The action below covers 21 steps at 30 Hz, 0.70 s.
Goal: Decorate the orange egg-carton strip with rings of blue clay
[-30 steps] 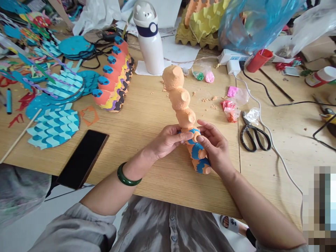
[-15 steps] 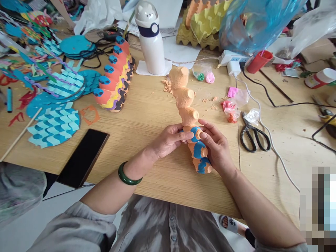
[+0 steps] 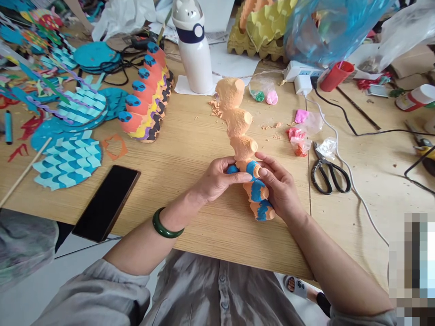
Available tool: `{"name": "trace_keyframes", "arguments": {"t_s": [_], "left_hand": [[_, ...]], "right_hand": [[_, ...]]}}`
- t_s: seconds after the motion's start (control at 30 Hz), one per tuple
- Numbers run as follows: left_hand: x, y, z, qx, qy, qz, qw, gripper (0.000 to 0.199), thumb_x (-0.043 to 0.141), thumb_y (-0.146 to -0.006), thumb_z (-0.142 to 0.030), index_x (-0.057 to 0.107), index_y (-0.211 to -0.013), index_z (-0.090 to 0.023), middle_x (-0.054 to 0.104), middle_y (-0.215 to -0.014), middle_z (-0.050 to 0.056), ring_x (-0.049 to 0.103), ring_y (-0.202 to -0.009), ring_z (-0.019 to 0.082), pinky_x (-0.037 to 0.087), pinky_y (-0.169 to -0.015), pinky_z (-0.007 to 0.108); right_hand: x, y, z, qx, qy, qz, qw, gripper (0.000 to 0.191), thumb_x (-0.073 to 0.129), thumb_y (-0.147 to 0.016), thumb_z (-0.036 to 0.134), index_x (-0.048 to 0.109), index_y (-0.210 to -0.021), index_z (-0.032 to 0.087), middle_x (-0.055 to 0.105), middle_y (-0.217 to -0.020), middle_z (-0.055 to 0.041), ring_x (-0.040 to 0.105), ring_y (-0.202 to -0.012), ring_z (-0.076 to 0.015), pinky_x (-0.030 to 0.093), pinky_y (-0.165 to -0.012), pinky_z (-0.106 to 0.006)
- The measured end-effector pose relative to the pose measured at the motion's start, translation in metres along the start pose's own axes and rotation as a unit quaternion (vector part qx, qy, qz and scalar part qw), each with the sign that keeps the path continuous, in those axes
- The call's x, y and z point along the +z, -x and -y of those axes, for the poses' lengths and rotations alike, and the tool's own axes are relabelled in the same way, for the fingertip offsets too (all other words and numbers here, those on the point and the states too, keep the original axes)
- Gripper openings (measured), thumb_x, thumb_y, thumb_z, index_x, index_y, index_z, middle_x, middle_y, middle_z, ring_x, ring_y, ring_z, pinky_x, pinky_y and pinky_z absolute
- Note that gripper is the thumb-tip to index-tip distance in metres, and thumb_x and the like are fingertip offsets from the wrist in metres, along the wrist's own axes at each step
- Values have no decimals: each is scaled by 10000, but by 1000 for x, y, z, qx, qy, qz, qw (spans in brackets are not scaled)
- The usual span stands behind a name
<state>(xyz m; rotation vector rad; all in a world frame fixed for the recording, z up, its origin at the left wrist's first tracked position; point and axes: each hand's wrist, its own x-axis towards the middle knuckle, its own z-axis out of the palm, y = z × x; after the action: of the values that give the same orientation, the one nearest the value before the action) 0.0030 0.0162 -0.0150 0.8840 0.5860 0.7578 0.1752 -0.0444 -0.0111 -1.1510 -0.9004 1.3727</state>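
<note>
An orange egg carton strip [image 3: 242,122] with knobby cups lies lengthwise before me, its three nearest cups banded with blue clay [image 3: 257,192]. My left hand [image 3: 220,179] grips its left side, the thumb stretched across the third cup from the near end. A round bit of blue [image 3: 233,169] shows beside the left fingers; I cannot tell whether it is a loose lump or joined to the strip. My right hand [image 3: 280,185] closes on the right side, with its thumb at the tip of that same cup. The undersides of the cups are hidden.
A painted egg carton piece [image 3: 146,99], white bottle [image 3: 194,54] and phone [image 3: 107,203] lie leftward, beyond them blue paper scale cutouts [image 3: 70,158]. Black-handled scissors [image 3: 329,174], a white cable [image 3: 335,131] and bagged red clay [image 3: 299,138] lie rightward. Orange crumbs [image 3: 216,108] dot the table.
The whole view has shifted slightly. My left fingers have eased a little, so more of the round blue bit shows beside them. Both hands keep their hold on the strip.
</note>
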Motion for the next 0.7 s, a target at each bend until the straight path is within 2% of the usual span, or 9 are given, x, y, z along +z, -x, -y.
{"name": "trace_keyframes", "arguments": {"t_s": [0.27,0.37,0.43,0.53,0.7], "left_hand": [[-6,0,9,29,-82,-13,996,363,926,-731,-316,759,-1019,-172,708,-889,-4,614,-811,105,495,-784,245],[-5,-2,7,8,-58,23,998,402,933,-719,-332,746,-1035,-168,715,-926,16,635,-849,128,503,-822,267],[-4,-3,6,-10,-29,37,999,417,940,-703,-369,738,-999,-156,711,-899,24,637,-825,137,504,-802,276],[-4,-3,5,-20,-31,11,999,403,937,-703,-392,735,-949,-144,706,-846,19,632,-775,132,497,-746,271],[-5,-2,2,-14,-88,-13,996,378,946,-678,-318,766,-964,-148,777,-923,36,684,-803,137,543,-785,279]], "right_hand": [[0,-3,1,52,-51,-17,997,473,854,-803,497,701,-1205,299,780,-1058,-12,734,-877,-178,602,-794,-333],[0,-3,1,67,-49,-27,996,496,835,-813,536,694,-1220,290,781,-975,-9,726,-811,-178,601,-748,-337],[0,-2,1,57,-45,-31,997,501,840,-813,528,690,-1227,289,778,-988,-10,726,-818,-176,604,-749,-335],[2,-1,-1,33,-34,-31,998,480,855,-813,488,691,-1218,289,768,-1059,-17,726,-862,-168,604,-764,-319],[2,-1,-3,40,-33,-18,998,444,842,-831,480,689,-1203,293,766,-1063,-15,735,-868,-171,603,-756,-316]]}}
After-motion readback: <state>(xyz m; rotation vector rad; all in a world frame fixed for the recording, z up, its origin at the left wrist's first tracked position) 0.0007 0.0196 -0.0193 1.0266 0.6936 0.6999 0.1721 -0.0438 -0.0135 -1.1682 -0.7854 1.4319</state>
